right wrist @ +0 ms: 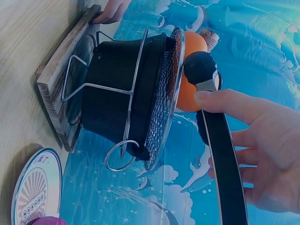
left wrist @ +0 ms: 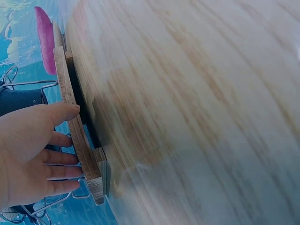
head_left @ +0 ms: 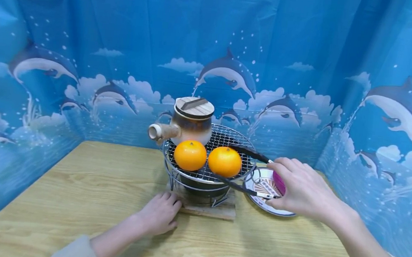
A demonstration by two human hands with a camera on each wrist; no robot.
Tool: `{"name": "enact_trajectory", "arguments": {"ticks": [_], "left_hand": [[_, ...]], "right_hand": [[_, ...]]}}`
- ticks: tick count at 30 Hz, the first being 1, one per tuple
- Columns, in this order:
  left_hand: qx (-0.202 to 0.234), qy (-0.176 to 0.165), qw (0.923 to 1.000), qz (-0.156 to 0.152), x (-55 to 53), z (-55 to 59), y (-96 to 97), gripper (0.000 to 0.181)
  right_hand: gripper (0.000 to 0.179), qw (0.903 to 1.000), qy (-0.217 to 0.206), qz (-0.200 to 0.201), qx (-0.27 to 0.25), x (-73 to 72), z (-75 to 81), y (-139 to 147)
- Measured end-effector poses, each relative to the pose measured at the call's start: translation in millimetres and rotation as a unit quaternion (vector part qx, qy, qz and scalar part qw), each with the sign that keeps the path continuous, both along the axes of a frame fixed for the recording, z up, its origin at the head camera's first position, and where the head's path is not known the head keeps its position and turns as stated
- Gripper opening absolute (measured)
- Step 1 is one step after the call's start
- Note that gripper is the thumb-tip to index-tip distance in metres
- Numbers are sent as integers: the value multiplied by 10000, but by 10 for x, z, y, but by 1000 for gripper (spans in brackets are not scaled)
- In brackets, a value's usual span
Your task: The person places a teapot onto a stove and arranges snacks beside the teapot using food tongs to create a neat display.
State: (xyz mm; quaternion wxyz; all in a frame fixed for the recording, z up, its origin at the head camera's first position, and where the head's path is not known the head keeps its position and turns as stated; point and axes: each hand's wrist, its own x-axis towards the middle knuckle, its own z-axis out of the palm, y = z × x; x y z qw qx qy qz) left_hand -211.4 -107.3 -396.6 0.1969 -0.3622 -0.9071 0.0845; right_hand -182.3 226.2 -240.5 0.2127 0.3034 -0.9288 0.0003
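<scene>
My right hand (head_left: pixel 302 189) holds black-tipped tongs (head_left: pixel 239 186). Their two arms reach either side of the right orange (head_left: pixel 224 161), which sits on a round wire grill net (head_left: pixel 224 135). Whether the tips press on the fruit, I cannot tell. A second orange (head_left: pixel 190 155) lies just left of it. Under the net, a black stove (right wrist: pixel 119 89) in a wire frame stands on a wooden board (head_left: pixel 207 210). My left hand (head_left: pixel 158 213) touches the board's left front corner; in the left wrist view its thumb and fairly straight fingers (left wrist: pixel 63 172) lie at the board.
A clay teapot (head_left: pixel 191 129) with a wooden lid and side handle stands at the net's back left. Right of the stove, a patterned plate (head_left: pixel 260 187) bears a magenta object (head_left: pixel 278 181), partly hidden by my right hand. A blue dolphin-print curtain (head_left: pixel 144 35) surrounds the wooden table (head_left: pixel 73 190).
</scene>
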Motion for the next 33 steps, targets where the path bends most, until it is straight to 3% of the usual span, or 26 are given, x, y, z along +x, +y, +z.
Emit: {"name": "enact_trajectory", "arguments": {"ticks": [22,33], "left_hand": [[-8,-86,9999,68,21,14,7,39],[-9,-228,9997,134,15,23,7,40]], "right_hand": [[79,9999,46,36,-157,9,-54,37],[81,9971,-415,-349,-533,130,-4,145]]}}
